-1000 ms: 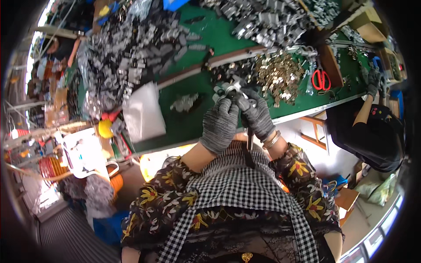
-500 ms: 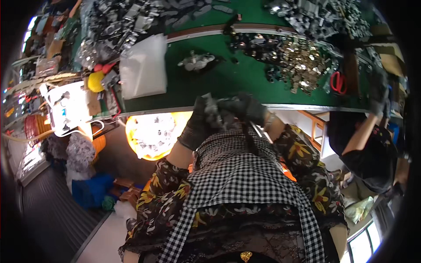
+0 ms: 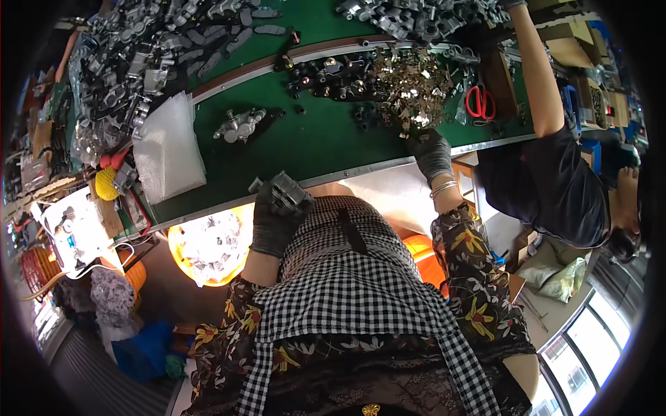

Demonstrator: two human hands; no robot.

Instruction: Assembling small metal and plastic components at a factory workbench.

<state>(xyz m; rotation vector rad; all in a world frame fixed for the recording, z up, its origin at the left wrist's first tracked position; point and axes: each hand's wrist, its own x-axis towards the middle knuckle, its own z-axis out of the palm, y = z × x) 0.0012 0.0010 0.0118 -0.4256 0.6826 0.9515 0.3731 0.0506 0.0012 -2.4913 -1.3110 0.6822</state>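
Observation:
My gloved left hand (image 3: 272,225) is closed around a grey metal brake caliper (image 3: 288,192), held at the table edge before my apron. My gloved right hand (image 3: 431,154) reaches to the near edge of a heap of small brassy metal clips (image 3: 415,87). Its fingers are bent together, and whatever is between them is too small to make out. A second brake caliper (image 3: 240,125) lies by itself on the green table (image 3: 291,149). Left of the clips sits a group of small dark parts (image 3: 333,78).
Brake calipers (image 3: 409,21) and dark brake pads (image 3: 239,38) are piled at the back. A translucent plastic sheet (image 3: 170,149) lies at left, red scissors (image 3: 480,102) at right. An orange tub (image 3: 208,246) stands below the edge. A co-worker's arm (image 3: 538,76) reaches over at right.
My hands were together at the table edge; now they are apart. The right has gone right to the clips, while the left keeps the brake caliper. The view has shifted and the co-worker's arm stretches farther forward.

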